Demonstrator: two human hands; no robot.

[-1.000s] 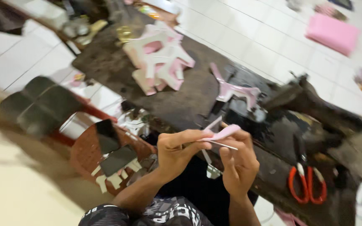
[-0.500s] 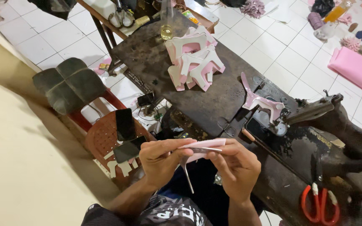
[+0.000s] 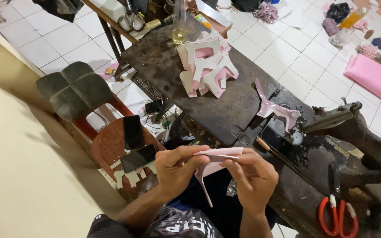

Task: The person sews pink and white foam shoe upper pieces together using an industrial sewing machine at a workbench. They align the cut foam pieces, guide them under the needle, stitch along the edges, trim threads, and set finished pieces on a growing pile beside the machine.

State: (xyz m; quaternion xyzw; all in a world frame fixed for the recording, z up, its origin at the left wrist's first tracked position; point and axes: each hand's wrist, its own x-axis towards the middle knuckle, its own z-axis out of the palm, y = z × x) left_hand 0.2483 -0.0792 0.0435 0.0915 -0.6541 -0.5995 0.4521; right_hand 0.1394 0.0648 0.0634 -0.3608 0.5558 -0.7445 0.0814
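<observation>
Above the lap, before the dark counter (image 3: 225,105), a pink cut piece (image 3: 214,159) is now pinched at chest level between both hands, left hand (image 3: 177,169) and right hand (image 3: 254,178) closed on its ends; half a second ago it was held lower, suggesting alignment is being checked.
</observation>
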